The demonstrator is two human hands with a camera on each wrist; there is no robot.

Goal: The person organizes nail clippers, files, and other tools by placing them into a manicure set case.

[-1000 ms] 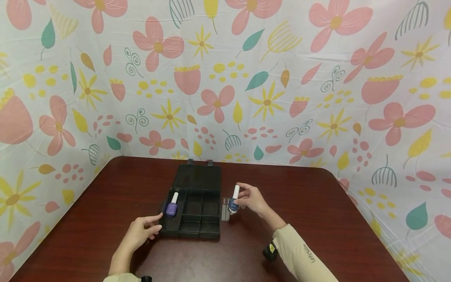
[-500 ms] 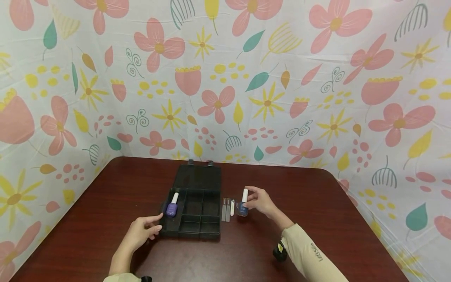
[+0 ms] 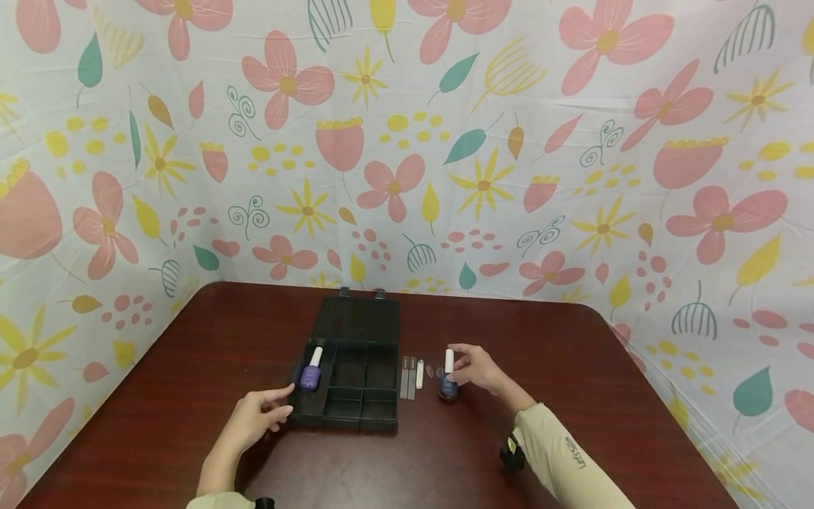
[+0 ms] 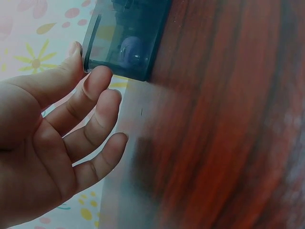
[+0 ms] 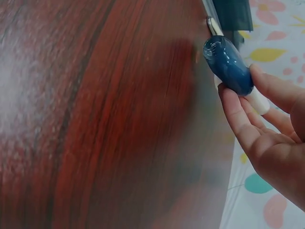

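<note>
My left hand [image 3: 253, 417] touches the left side of an open black compartment box [image 3: 380, 425] with its relaxed fingertips; in the left wrist view the fingertips [image 4: 100, 75] are right at the box's corner. A purple nail polish bottle [image 3: 310, 378] with a white cap lies in the long left compartment. My right hand [image 3: 477, 367] pinches a dark blue nail polish bottle [image 3: 448, 386] by its white cap and upper part, close over the table to the right of the box. In the right wrist view the blue bottle [image 5: 228, 64] shows its base end, tilted.
Right of the box, two narrow flat grey strips [image 3: 405, 380] lie beside a nail clipper [image 3: 420, 375]. Small clear oval pieces [image 3: 429, 371] lie between clipper and blue bottle. The box lid [image 3: 356, 318] is folded back. A floral cloth [image 3: 483, 141] hangs behind the table.
My right hand has carried the blue nail polish bottle rightward and slightly nearer, away from the flat strips, uncovering the clipper and clear pieces. My left hand has not moved.
</note>
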